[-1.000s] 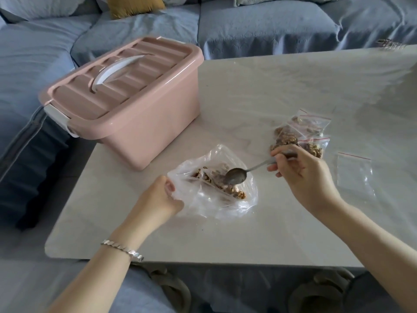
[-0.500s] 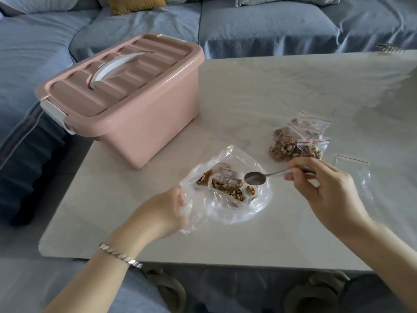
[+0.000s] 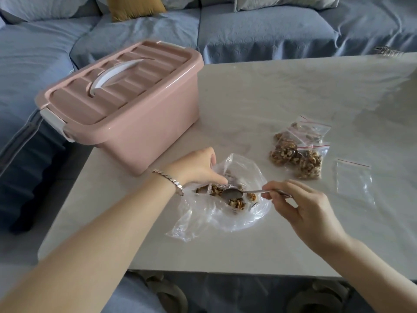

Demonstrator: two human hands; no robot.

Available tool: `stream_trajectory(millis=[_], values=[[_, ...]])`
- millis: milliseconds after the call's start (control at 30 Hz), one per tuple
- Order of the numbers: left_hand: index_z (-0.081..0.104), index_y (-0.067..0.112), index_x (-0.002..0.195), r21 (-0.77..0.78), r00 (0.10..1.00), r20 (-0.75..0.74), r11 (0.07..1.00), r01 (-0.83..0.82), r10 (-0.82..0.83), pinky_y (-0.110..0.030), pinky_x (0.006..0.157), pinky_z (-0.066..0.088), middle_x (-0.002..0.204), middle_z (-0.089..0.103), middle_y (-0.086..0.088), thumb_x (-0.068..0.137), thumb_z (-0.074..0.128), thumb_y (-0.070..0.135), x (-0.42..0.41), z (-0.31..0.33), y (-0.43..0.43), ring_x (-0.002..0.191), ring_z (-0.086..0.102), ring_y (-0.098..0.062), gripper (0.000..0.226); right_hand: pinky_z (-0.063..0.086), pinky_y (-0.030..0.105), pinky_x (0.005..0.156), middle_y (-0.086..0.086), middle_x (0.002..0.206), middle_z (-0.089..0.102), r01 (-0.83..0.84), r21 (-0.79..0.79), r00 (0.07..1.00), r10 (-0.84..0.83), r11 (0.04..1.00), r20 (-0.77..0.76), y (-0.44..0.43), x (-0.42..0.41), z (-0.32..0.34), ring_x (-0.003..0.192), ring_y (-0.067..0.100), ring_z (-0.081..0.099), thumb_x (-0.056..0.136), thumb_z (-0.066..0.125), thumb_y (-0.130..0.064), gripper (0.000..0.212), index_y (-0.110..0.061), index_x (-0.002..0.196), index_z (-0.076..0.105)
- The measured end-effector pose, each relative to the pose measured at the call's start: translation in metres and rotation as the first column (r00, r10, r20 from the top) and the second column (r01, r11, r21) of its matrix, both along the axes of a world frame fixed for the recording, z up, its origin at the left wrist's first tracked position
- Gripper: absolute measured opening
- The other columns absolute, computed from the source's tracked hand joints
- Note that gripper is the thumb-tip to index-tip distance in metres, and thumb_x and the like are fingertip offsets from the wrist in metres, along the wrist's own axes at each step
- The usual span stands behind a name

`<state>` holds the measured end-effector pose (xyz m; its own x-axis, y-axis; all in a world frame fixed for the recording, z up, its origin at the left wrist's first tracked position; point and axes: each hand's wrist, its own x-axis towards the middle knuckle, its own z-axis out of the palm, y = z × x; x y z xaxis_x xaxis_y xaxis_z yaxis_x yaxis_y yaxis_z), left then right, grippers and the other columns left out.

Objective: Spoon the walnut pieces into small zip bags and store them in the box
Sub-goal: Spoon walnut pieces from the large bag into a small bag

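A large clear plastic bag [image 3: 225,213] with walnut pieces [image 3: 238,202] lies on the white table [image 3: 282,91] in front of me. My left hand [image 3: 196,169] grips the bag's far rim, its fingers curled into the opening. My right hand [image 3: 300,204] pinches the handle of a metal spoon [image 3: 232,194] whose bowl rests among the walnuts inside the bag. Three small zip bags filled with walnuts [image 3: 297,147] lie to the right. One empty zip bag [image 3: 354,181] lies flat further right. The pink box [image 3: 126,102] stands at the left with its lid shut.
A blue sofa [image 3: 259,26] with a yellow cushion [image 3: 135,6] wraps round the table's far and left sides. The box sits close to the table's left edge. Bare tabletop stretches behind the filled bags.
My left hand moved from the bag's near-left edge to its far rim and reached into the opening. The spoon bowl dipped lower into the walnuts. The view shifted.
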<state>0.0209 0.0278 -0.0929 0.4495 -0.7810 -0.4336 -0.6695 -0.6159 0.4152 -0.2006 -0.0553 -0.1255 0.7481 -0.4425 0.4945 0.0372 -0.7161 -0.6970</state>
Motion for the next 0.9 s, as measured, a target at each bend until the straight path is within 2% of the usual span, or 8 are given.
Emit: stream_trajectory(millis=[67, 133, 200, 267, 400, 667, 800, 900], values=[[0.046, 0.021, 0.099, 0.028, 1.000, -0.003, 1.000, 0.004, -0.004, -0.024, 0.056, 0.035, 0.083, 0.051, 0.011, 0.071, 0.076, 0.041, -0.002, -0.006, -0.002, 0.071, 0.047, -0.003, 0.046, 0.049, 0.021, 0.065, 0.001, 0.084, 0.066, 0.022, -0.092, 0.999, -0.019, 0.996, 0.027, -0.002, -0.001, -0.005, 0.075, 0.009, 0.060, 0.096, 0.040, -0.035, 0.027, -0.017, 0.101, 0.060], [0.045, 0.020, 0.097, -0.006, 0.997, 0.081, 1.000, 0.009, -0.008, -0.025, 0.052, 0.033, 0.079, 0.053, 0.008, 0.072, 0.074, 0.029, -0.004, -0.017, -0.002, 0.067, 0.049, -0.009, 0.039, 0.049, 0.020, 0.066, 0.005, 0.085, 0.067, 0.055, -0.126, 0.998, -0.051, 0.990, 0.033, -0.003, 0.000, -0.007, 0.076, 0.011, 0.059, 0.097, 0.039, -0.032, 0.032, -0.011, 0.100, 0.063], [0.044, 0.018, 0.092, -0.121, 0.986, 0.160, 0.992, -0.029, 0.048, -0.024, 0.049, 0.031, 0.074, 0.051, 0.007, 0.075, 0.067, 0.017, -0.005, -0.027, -0.002, 0.068, 0.051, -0.018, 0.029, 0.049, 0.017, 0.068, 0.005, 0.085, 0.067, 0.082, -0.112, 0.996, -0.080, 0.990, 0.024, -0.003, 0.000, -0.007, 0.077, 0.011, 0.059, 0.098, 0.038, -0.034, 0.042, -0.004, 0.097, 0.067], [0.043, 0.017, 0.090, -0.239, 0.981, 0.157, 0.968, -0.079, 0.118, -0.024, 0.048, 0.031, 0.072, 0.050, 0.005, 0.076, 0.062, 0.013, -0.005, -0.033, -0.002, 0.069, 0.052, -0.022, 0.024, 0.048, 0.012, 0.071, 0.004, 0.083, 0.066, 0.101, -0.086, 0.995, -0.099, 0.991, 0.033, 0.000, -0.002, -0.007, 0.079, 0.008, 0.059, 0.097, 0.038, -0.034, 0.043, -0.001, 0.096, 0.067], [0.048, 0.016, 0.091, -0.346, 0.966, -0.013, 0.905, -0.247, 0.258, -0.022, 0.054, 0.035, 0.082, 0.052, 0.006, 0.075, 0.067, 0.017, -0.002, -0.035, -0.001, 0.070, 0.049, -0.012, 0.025, 0.047, 0.006, 0.077, -0.003, 0.087, 0.064, 0.122, -0.017, 0.991, -0.120, 0.992, 0.062, 0.004, -0.009, -0.010, 0.085, -0.002, 0.059, 0.097, 0.039, -0.034, 0.031, -0.013, 0.104, 0.061], [0.048, 0.016, 0.085, -0.305, 0.830, -0.324, 0.780, -0.546, 0.454, -0.026, 0.049, 0.029, 0.070, 0.047, 0.004, 0.074, 0.066, 0.017, -0.014, -0.039, -0.003, 0.057, 0.042, -0.010, 0.021, 0.042, 0.001, 0.077, -0.003, 0.086, 0.062, 0.312, -0.007, 0.950, -0.311, 0.950, 0.034, 0.012, -0.005, -0.024, 0.084, 0.012, 0.058, 0.097, 0.035, -0.037, 0.048, 0.000, 0.100, 0.065], [0.044, 0.019, 0.081, -0.314, 0.776, -0.396, 0.721, -0.617, 0.491, -0.025, 0.049, 0.029, 0.068, 0.046, 0.003, 0.075, 0.064, 0.015, -0.020, -0.043, 0.000, 0.054, 0.039, -0.012, 0.021, 0.041, 0.001, 0.068, -0.004, 0.078, 0.059, 0.348, 0.071, 0.938, -0.347, 0.935, -0.020, 0.018, -0.010, -0.033, 0.078, 0.013, 0.057, 0.095, 0.037, -0.035, 0.038, -0.006, 0.101, 0.062], [0.044, 0.017, 0.085, -0.317, 0.772, -0.391, 0.714, -0.625, 0.502, -0.023, 0.045, 0.029, 0.064, 0.042, 0.003, 0.077, 0.062, 0.014, -0.022, -0.047, 0.005, 0.049, 0.035, -0.011, 0.020, 0.040, -0.002, 0.068, -0.004, 0.078, 0.059, 0.348, 0.104, 0.937, -0.348, 0.932, -0.024, 0.026, -0.016, -0.036, 0.081, -0.002, 0.057, 0.096, 0.029, -0.045, 0.051, -0.005, 0.101, 0.061]])
